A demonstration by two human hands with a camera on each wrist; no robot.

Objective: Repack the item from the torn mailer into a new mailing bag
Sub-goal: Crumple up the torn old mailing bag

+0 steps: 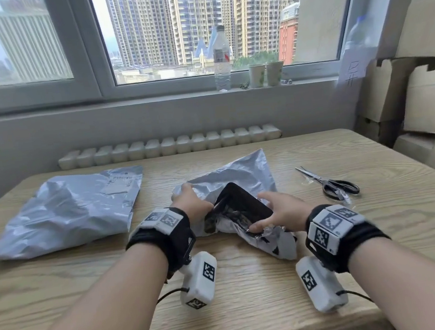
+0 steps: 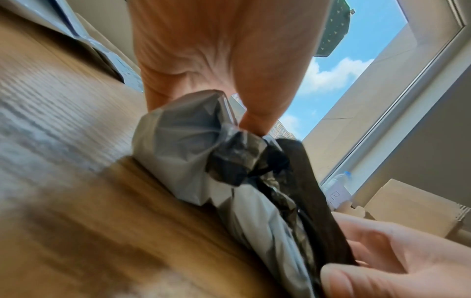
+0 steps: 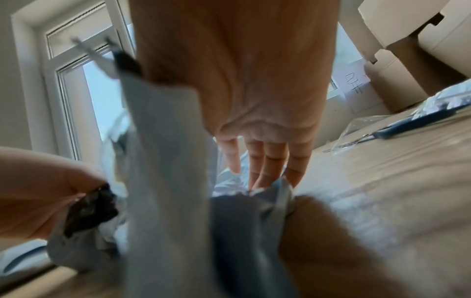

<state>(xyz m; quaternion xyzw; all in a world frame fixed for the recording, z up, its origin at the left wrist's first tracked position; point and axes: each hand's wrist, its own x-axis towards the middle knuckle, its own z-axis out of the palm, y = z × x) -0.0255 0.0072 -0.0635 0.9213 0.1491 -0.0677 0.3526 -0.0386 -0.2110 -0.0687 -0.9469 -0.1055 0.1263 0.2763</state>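
Left hand (image 1: 192, 201) bunching torn mailer (image 1: 239, 178) mid-bench, grip pinching film; right hand (image 1: 280, 213) gripping dark item (image 1: 242, 205) at mouth, long axis pointing toward near bench edge; new mailing bag (image 1: 65, 210) lying flat toward left bench edge, left hand nearer.

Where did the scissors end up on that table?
In the head view, the scissors lie flat on the wooden table, to the right of the grey mailer both hands are working on, nearer the cardboard boxes.

I see grey mailer (image 1: 241, 173), black lining | second grey bag (image 1: 65, 210) | black-handled scissors (image 1: 329, 184) | light wood-grain table (image 1: 251, 295).
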